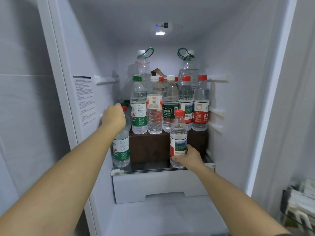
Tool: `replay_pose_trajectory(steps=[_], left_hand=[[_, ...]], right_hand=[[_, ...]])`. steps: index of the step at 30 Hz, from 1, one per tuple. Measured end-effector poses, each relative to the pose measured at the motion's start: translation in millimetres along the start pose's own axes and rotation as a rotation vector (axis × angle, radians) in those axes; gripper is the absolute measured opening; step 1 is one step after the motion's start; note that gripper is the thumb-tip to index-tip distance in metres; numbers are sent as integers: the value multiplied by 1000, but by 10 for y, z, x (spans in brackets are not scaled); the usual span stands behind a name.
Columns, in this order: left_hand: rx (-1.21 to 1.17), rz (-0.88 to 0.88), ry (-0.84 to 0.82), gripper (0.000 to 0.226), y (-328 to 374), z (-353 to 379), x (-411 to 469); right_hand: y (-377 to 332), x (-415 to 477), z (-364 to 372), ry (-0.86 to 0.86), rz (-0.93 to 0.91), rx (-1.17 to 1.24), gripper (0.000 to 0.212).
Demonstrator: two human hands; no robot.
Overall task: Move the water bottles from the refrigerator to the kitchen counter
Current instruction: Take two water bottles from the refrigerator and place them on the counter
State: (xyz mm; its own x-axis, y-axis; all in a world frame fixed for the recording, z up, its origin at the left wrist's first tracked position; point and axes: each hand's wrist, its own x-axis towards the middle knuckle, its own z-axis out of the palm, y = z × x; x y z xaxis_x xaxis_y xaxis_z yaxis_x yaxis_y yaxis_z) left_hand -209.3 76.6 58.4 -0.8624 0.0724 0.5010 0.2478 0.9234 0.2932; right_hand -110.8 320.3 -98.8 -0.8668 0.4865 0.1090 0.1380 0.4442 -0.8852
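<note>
Inside the open refrigerator, several water bottles (170, 103) stand in a row on a dark brown box (150, 147). Two taller bottles with green loop handles (142, 65) stand behind them. My right hand (189, 158) grips the lower part of a red-capped bottle (178, 133) standing on the glass shelf (146, 169) in front of the box. My left hand (113, 116) is closed over the top of a green-labelled bottle (121, 150) at the shelf's left end; its cap is hidden by my hand.
More caps (125, 103) show behind my left hand by the fridge's left wall. A white drawer (162, 186) sits below the shelf. At the right, the door bin (298, 206) holds white packets. Shelf rails line both inner walls.
</note>
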Motion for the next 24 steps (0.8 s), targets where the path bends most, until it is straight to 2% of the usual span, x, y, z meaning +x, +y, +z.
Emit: replay_pose_trajectory(steps=[6,12,16,20,24], left_hand=[[40,68,76,19,12,-180,-259],[-113,270,130,28,171,-457,-548],[-272,299,49,35,211,-313,-831],[-365,342,-54,39,176,12,-1162],[-384,372,-156,41,100,423,-1433]], right_hand=[[-13,-67,18,47,3,22,69],[32,-369,33,73,-65,30,66],[83,-597,10,23,-99,53,66],[280,-818,74,-4,-50,48,67],[605,-1034,213,-15,13,27,55]])
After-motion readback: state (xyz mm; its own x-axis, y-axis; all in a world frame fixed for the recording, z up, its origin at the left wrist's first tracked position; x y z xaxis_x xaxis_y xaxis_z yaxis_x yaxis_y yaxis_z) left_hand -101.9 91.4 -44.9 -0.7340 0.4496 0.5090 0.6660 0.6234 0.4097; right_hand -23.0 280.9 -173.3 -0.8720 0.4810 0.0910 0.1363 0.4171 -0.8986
